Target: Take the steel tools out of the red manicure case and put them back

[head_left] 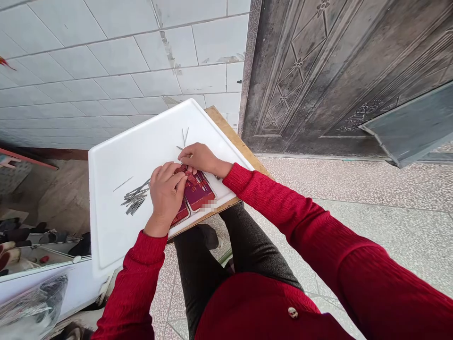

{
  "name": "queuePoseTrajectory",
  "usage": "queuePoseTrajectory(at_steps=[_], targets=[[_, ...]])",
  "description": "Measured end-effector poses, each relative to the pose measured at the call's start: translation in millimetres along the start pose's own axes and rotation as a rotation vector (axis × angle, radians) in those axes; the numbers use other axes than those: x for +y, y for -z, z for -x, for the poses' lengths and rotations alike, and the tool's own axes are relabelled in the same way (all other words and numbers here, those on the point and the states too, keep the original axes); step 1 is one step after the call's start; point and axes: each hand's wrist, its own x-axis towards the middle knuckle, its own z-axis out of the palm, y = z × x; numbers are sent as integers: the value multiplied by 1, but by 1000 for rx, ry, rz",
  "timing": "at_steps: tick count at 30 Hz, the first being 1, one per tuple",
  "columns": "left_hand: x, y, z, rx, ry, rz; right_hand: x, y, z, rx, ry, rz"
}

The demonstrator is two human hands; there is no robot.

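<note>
On a white board, an open red and purple case (198,191) lies near the front edge, with slim metal tools in its right part. My left hand (166,186) rests over the case's left part, its fingers bent and closed at the red lining. My right hand (200,158) is closed in a pinch at the top of the case; what its fingertips hold is too small to make out. Just beyond it lie thin, pointed metal tools (185,136), spread in a V. Left of my left hand is a loose pile of flat metal tools (135,198).
The white board (109,236) lies on a wooden board (226,125) before a tiled wall (116,56). One thin metal tool (122,183) lies apart from the pile. Boxes of dark items (42,238) stand at left, a carved dark door (300,71) at right.
</note>
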Motion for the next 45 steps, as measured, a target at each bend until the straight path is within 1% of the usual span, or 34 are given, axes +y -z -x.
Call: queuePoseTrajectory(at_steps=[5, 9, 14, 17, 20, 23, 28, 33, 38, 41, 45], targets=[[0, -3, 0, -6, 20, 0, -3, 5, 4, -11, 41, 144], [1, -3, -1, -12, 21, 0, -10, 8, 9, -16, 91, 331], [1, -2, -3, -47, 28, -4, -16, 8, 11, 39, 136, 568], [-1, -2, -2, -11, 55, -17, -15, 9, 11, 64, 166, 672], [-6, -1, 0, 53, 95, -37, -15, 9, 11, 52, 160, 701], [-11, 0, 2, 89, 116, -55, -15, 10, 11, 64, 141, 704], [-14, -1, 4, 87, 125, -83, -10, 11, 8, 141, 119, 670], [-16, -1, 6, 72, 132, -93, -4, 13, 3, 251, 151, 558], [-21, -3, 7, 67, 112, -106, -4, 18, -1, 290, 121, 524], [-23, -3, 7, 66, 115, -121, -8, 26, -3, 282, 69, 577], [-21, -2, 7, 32, 138, -142, -17, 40, -6, 256, 2, 785]])
